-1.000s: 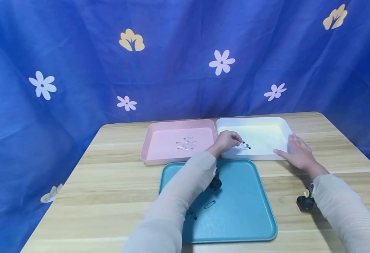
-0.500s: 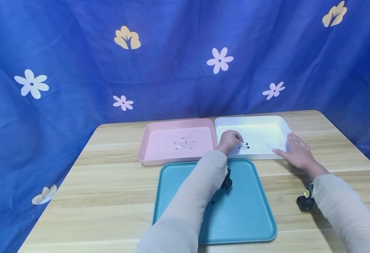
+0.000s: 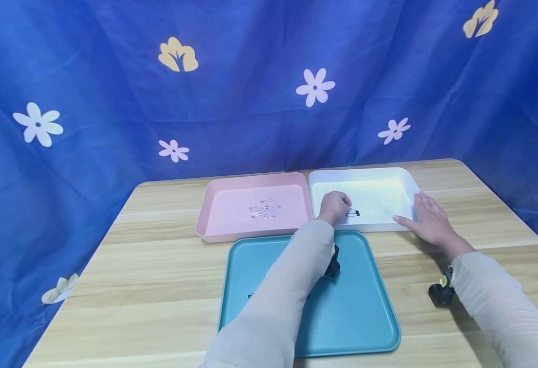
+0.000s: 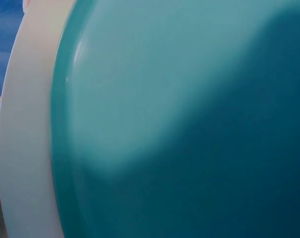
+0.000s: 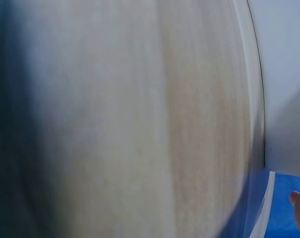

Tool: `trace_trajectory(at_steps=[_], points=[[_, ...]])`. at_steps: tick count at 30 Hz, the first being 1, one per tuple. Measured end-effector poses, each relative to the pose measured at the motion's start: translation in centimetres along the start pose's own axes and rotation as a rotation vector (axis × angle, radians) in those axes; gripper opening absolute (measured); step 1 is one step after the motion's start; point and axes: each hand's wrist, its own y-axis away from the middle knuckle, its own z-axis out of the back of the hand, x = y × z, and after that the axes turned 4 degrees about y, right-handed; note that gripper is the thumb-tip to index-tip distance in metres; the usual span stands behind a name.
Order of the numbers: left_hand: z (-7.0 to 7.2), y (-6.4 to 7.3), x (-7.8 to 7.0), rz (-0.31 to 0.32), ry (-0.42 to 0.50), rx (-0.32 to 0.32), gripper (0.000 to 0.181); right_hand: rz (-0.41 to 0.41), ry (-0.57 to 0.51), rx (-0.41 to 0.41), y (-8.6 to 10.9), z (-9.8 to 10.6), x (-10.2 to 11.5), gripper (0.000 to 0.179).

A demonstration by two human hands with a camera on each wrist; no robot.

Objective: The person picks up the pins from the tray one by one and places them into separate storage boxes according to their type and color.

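My left hand (image 3: 334, 206) reaches into the front left of the white tray (image 3: 390, 225), its thumb and fingertips pinching at a dark safety pin (image 3: 354, 210). Another dark safety pin lies right beside it; the fingers partly cover both. My right hand (image 3: 429, 220) rests against the white tray's right front corner, fingers extended along the side and thumb at the front rim. Several silvery safety pins (image 3: 264, 208) lie loosely in the pink tray (image 3: 209, 204). Only slivers of the hands enter the wrist views.
The teal tray (image 3: 351, 317) sits in front of both smaller trays, with my left sleeve (image 3: 282, 301) across it. Part of a dark pin (image 3: 250, 295) shows beside that sleeve. Under everything is a wooden table (image 3: 158, 286), backed by a blue flowered curtain (image 3: 241, 102).
My left forearm has swung rightward over the teal tray. The two dark pins in the white tray now lie closer together by the left fingertips. My right hand keeps its place on the tray.
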Motion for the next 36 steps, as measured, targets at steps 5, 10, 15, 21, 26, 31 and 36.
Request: trace_trajectory(at_steps=[5,10,15,21,26,31,36], points=[[0.3,0.2,0.2,-0.003,0.008,-0.004,0.011,0.000,0.008,0.010,0.2,0.0,0.4,0.097],[0.9,0.6,0.1,-0.057,0.027,0.008,0.009,-0.003,0.007,0.022,0.3,0.2,0.7,0.097],[1.7,1.1,0.0,-0.118,0.031,0.038,0.010,-0.005,0.007,0.027,0.2,0.3,0.5,0.098],[3.0,2.4,0.6,-0.183,0.041,0.085,0.011,-0.001,0.006,0.028,0.0,0.1,0.6,0.098],[4.0,3.8,1.3,-0.206,0.085,0.114,0.012,-0.002,0.003,0.025,0.1,0.1,0.5,0.098],[5.3,5.1,1.9,-0.219,0.107,0.148,0.013,-0.007,0.007,0.027,0.2,0.4,0.6,0.098],[6.9,6.4,2.5,-0.211,0.116,0.165,0.013,-0.005,0.010,0.032,0.2,0.6,0.7,0.098]])
